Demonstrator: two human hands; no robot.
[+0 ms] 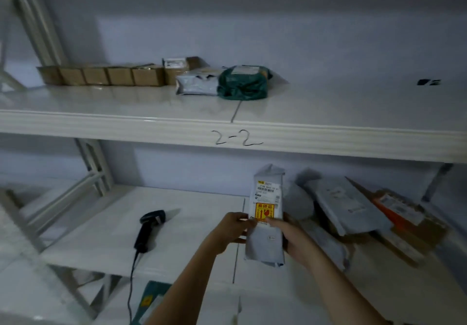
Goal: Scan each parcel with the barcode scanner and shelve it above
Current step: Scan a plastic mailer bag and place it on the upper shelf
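Above both hands runs the upper shelf (353,112) (marked "2-2" on its front edge), carrying a row of brown boxes (101,75), a grey mailer (195,84) and a green bag (243,83). To the right of the hands, a heap of unscanned parcels (353,208) lies on the lower shelf (106,236). Between the hands stands a grey parcel (266,213), upright, label facing the person; the left hand (231,228) pinches its left edge and the right hand (297,238) curls round its right side. Left of the hands lies the black barcode scanner (149,228), untouched.
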